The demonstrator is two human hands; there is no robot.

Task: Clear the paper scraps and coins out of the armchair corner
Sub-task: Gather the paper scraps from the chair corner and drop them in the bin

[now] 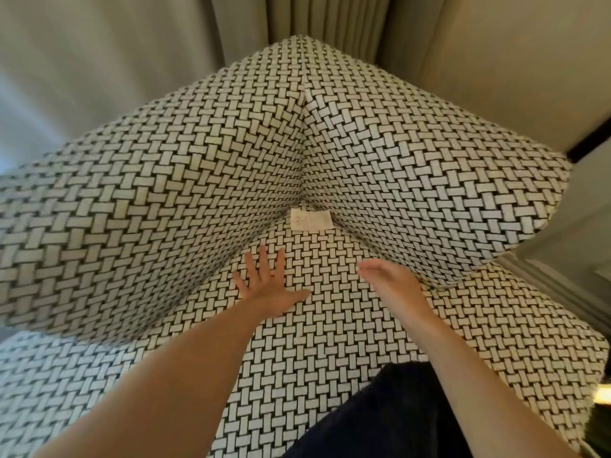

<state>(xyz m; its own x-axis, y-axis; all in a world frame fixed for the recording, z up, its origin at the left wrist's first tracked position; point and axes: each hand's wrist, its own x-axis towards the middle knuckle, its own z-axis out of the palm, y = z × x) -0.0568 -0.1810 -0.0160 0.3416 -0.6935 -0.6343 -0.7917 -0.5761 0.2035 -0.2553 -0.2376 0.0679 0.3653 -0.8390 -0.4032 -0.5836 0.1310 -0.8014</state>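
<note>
Left hand (267,285): the four fingers (263,261) are straight and spread, pointing to 12 o'clock, and the thumb is splayed toward 3 o'clock. The palm lies flat on the seat cushion (330,332). The hand is released and grips nothing.

Right hand (388,280): the fingers (367,268) are extended and held together, pointing to 10 o'clock. Motion blur hides fine detail, but nothing shows between the fingers. Whether the fingertips touch the cushion cannot be told.

Small white rectangular paper scrap (311,219): it lies at the rear of the seat, directly below the point where the two upholstered panels meet. It is at 1 o'clock from the left hand and at 10 o'clock from the right hand, apart from both. Faint print on it is illegible.

Black-and-white basket-weave fabric armchair (148,200): the left panel extends to 9 o'clock and the right panel (436,173) to 3 o'clock. A vertical seam (302,133) joins them and runs to 12 o'clock from the scrap.

Both bare forearms enter from 6 o'clock. A dark navy cloth (396,411) lies between them at the lower edge. Beige pleated curtains (330,18) hang behind the chair at 12 o'clock.
</note>
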